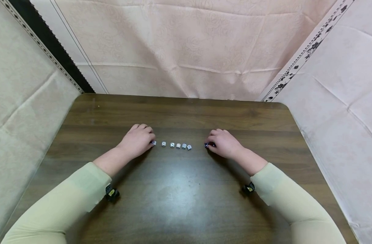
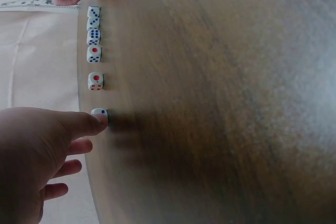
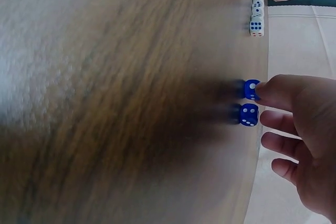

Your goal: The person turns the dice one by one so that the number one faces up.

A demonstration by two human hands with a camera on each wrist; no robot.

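My left hand [image 1: 138,140] pinches a white die [image 2: 100,113] at the left end of a row of dice. The thumb covers part of that die in the left wrist view. To its right on the table stand several more white dice [image 1: 172,145], showing blue and red dots, with wider gaps at the left than at the right. Beyond a larger gap, my right hand [image 1: 225,143] grips a blue die [image 3: 251,89] with white dots, its thumb on the near face. A second blue die [image 3: 249,115] sits just right of it, close to the fingers.
The dice lie on a brown wood-grain table [image 1: 180,189] with rounded far corners. Pale cloth [image 1: 180,51] hangs behind the far edge and along both sides. A dark wrist camera [image 1: 112,193] sits at the left sleeve, another wrist camera [image 1: 249,188] at the right.
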